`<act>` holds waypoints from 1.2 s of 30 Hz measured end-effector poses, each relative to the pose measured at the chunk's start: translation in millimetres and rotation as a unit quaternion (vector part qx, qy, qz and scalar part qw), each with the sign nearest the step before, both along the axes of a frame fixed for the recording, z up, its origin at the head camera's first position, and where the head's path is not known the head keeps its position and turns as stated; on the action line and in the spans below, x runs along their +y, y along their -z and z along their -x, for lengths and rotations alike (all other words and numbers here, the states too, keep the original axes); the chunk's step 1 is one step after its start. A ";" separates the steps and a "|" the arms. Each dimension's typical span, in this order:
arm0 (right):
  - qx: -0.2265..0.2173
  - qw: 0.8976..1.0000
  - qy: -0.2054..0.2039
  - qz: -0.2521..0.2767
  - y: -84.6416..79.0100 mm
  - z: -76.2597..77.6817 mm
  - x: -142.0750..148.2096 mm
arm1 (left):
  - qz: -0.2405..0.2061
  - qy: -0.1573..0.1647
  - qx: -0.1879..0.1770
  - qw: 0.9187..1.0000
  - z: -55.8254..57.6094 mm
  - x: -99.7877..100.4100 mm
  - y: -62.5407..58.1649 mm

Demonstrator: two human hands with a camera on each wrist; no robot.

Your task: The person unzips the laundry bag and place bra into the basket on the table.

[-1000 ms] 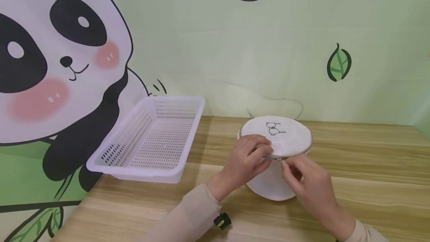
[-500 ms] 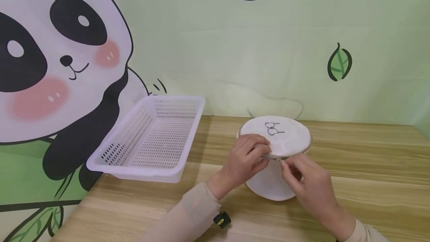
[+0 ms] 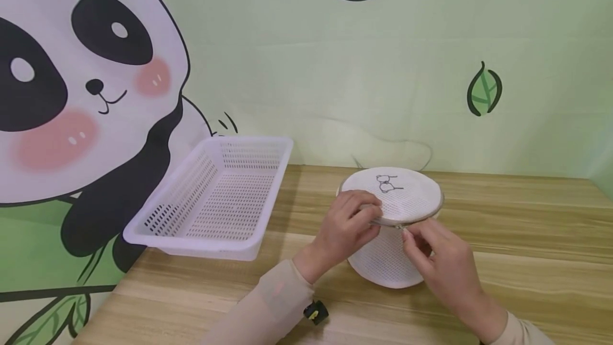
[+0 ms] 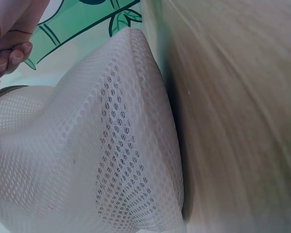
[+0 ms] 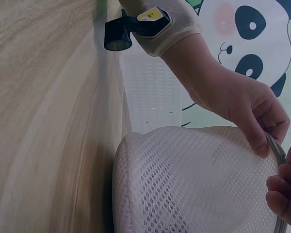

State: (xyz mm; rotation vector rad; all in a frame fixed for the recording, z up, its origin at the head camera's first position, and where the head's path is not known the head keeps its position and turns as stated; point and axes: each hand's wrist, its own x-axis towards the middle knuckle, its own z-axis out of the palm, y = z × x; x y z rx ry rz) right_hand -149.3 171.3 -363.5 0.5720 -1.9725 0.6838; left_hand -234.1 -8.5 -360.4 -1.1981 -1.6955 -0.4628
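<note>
A white mesh laundry bag [image 3: 388, 262] stands upright on the table, its round top bordered by a grey zipper [image 3: 438, 211] and marked with a small line drawing. My left hand [image 3: 346, 223] grips the front-left of the rim, fingers over the top and thumb below, as the right wrist view also shows. At the front of the rim, my right hand [image 3: 445, 260] pinches the zipper's pull between thumb and forefinger, the other fingers curled. In the left wrist view the bag's mesh side [image 4: 121, 145] fills much of the frame, with my right hand [image 4: 9, 48] beyond it.
A white perforated plastic basket [image 3: 261, 238] sits on the wooden table [image 3: 536, 217] to the left. Behind is a pale green backdrop [image 3: 431, 41] with a panda and leaves. A small black camera mount [image 3: 316, 312] shows under the left sleeve.
The bag's top has shifted slightly left, with my left hand moving a little left along with it. My right hand stays nearly in place at the zipper, so the gap between the hands is slightly wider.
</note>
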 end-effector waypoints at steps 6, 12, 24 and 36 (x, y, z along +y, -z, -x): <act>0.001 1.000 0.008 -0.002 -0.4 1.0 1.4 | -0.006 0.007 0.000 1.000 1.7 -1.4 -0.5; 0.004 1.000 0.008 0.000 -1.0 2.2 3.1 | -0.011 0.018 0.000 1.000 3.4 -2.3 -1.2; -0.009 1.000 0.022 -0.004 -4.2 2.1 9.3 | -0.016 0.019 -0.002 1.000 8.4 -5.2 -1.9; -0.003 1.000 0.022 -0.001 -4.2 2.2 9.2 | -0.012 0.023 -0.009 1.000 10.0 -6.7 -0.6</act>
